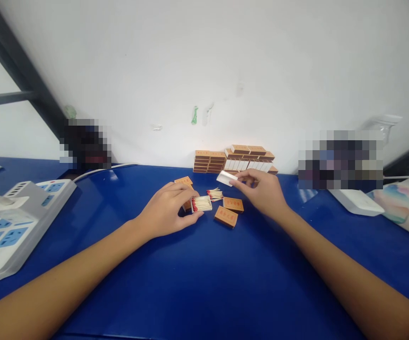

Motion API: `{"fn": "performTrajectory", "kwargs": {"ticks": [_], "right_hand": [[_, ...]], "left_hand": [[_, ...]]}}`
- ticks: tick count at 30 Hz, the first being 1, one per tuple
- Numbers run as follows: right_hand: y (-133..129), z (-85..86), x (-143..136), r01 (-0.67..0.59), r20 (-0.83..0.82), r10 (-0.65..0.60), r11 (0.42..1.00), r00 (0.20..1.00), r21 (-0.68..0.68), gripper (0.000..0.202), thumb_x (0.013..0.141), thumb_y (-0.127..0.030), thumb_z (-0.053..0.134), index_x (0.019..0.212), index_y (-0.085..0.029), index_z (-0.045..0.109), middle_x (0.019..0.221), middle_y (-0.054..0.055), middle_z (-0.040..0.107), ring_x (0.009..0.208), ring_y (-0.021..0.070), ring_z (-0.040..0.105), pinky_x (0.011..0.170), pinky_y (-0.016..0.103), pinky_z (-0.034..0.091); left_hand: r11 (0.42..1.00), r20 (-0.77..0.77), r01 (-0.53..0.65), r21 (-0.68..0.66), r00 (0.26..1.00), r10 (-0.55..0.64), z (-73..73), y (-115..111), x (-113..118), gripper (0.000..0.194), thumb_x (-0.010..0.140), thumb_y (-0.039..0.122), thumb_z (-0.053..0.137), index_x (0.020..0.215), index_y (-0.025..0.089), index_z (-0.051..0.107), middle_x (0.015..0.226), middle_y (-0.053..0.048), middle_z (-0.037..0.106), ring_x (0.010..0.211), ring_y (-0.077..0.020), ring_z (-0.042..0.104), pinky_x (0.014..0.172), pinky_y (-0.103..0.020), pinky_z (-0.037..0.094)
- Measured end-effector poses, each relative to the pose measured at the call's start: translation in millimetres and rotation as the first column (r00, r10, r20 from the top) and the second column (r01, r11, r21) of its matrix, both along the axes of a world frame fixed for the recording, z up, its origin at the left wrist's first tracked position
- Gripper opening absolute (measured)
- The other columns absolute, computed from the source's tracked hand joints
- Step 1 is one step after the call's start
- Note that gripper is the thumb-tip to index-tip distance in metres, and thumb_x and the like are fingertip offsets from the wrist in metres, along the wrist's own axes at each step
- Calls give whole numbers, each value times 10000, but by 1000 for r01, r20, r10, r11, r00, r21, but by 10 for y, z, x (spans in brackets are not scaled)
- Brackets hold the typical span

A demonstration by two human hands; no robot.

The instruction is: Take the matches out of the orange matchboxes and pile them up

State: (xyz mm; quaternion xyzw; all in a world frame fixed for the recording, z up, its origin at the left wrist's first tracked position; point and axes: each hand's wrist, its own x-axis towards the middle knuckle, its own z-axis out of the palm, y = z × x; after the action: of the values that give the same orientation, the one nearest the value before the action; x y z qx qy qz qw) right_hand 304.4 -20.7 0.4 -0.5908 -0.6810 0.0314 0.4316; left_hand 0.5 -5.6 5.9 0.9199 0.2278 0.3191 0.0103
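Note:
My left hand (169, 210) has its thumb and fingers around the left end of a white tray of red-tipped matches (201, 203). My right hand (259, 189) pinches a small white tray (226, 178) above the table; its inside cannot be made out fully. Between the hands lies a loose pile of matches (215, 194). Two orange matchboxes, one (233, 204) behind the other (226, 216), lie to the right of the match-filled tray. Another orange box (183, 181) shows behind my left fingers, partly hidden by them.
Stacked matchboxes (209, 161) and a row of white trays (249, 165) stand against the wall. A white power strip (20, 231) is on the left of the blue table (190, 283). At the right are a white device (356, 202) and a colourful printed item (406, 205).

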Motion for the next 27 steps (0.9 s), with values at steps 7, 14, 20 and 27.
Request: {"fn": "performTrajectory", "kwargs": {"ticks": [7, 14, 20, 27], "right_hand": [[112, -12, 462, 34, 42, -25, 968, 999, -247, 538, 883, -708, 621, 805, -202, 785, 661, 56, 691, 581, 188, 538, 536, 325, 373], [116, -49, 402, 93, 165, -64, 980, 984, -175, 347, 942, -524, 636, 868, -210, 764, 807, 67, 770, 681, 219, 636, 639, 349, 445], [96, -26, 376, -52, 304, 101, 985, 947, -166, 210, 913, -425, 693, 911, -223, 751, 861, 70, 717, 735, 217, 615, 654, 338, 430], [19, 172, 651, 11, 398, 139, 936, 907, -351, 100, 845, -269, 697, 756, -230, 724, 743, 53, 711, 661, 215, 618, 610, 336, 413]], "left_hand": [[999, 42, 24, 39, 999, -25, 18, 2, 8, 288, 962, 363, 707, 1191, 192, 677, 1093, -93, 765, 1067, -260, 707, 934, -441, 573], [999, 43, 29, 42, 999, -31, 14, -10, 22, 294, 959, 353, 706, 1205, 193, 685, 1092, -89, 770, 1074, -260, 705, 969, -463, 570], [999, 43, 29, 24, 999, -30, 4, -4, 5, 289, 961, 364, 709, 1195, 199, 678, 1093, -87, 766, 1058, -255, 709, 954, -450, 571], [998, 56, 43, 42, 997, -46, 17, -23, 11, 281, 956, 348, 717, 1180, 183, 677, 1071, -86, 760, 1071, -251, 700, 968, -446, 571]]}}
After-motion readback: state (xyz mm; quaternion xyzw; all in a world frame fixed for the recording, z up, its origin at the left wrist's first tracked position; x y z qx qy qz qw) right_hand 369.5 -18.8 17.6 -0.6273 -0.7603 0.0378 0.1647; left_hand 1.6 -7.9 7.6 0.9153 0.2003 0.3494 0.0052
